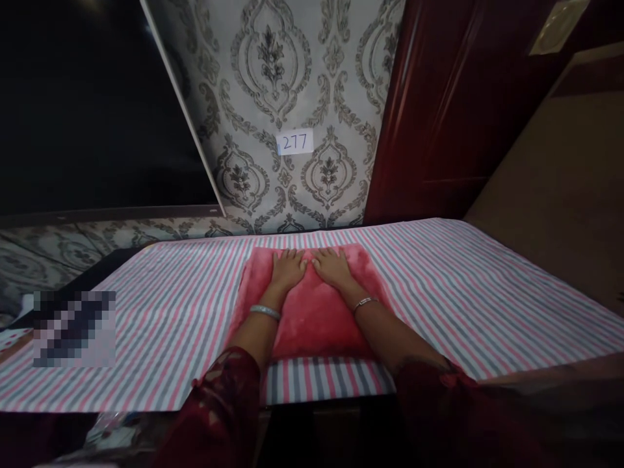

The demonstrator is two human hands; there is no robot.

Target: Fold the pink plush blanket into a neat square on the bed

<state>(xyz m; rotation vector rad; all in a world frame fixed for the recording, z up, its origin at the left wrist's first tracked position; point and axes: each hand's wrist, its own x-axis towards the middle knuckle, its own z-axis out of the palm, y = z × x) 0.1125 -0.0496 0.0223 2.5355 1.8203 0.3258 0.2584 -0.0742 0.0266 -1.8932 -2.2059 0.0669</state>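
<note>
A plush red cloth [319, 318], folded into a thick rectangle, lies on a striped sheet [170, 305] of pink, grey and white. My left hand [289, 268] rests flat on the far left part of the cloth, fingers stretched away from me. Close beside it, my right hand [331, 266] presses flat on the far right part, its fingers also extended. The thumbs almost meet near the middle. Neither hand grips anything. A bracelet circles each wrist, and dark red sleeves cover the forearms.
Behind the table stands a patterned wall [273, 97] with a paper label [295, 141] reading 277. A large dark screen [97, 110] hangs at the left. On the right are a dark red door [439, 97] and a brown panel [565, 188]. A blurred patch covers something at left.
</note>
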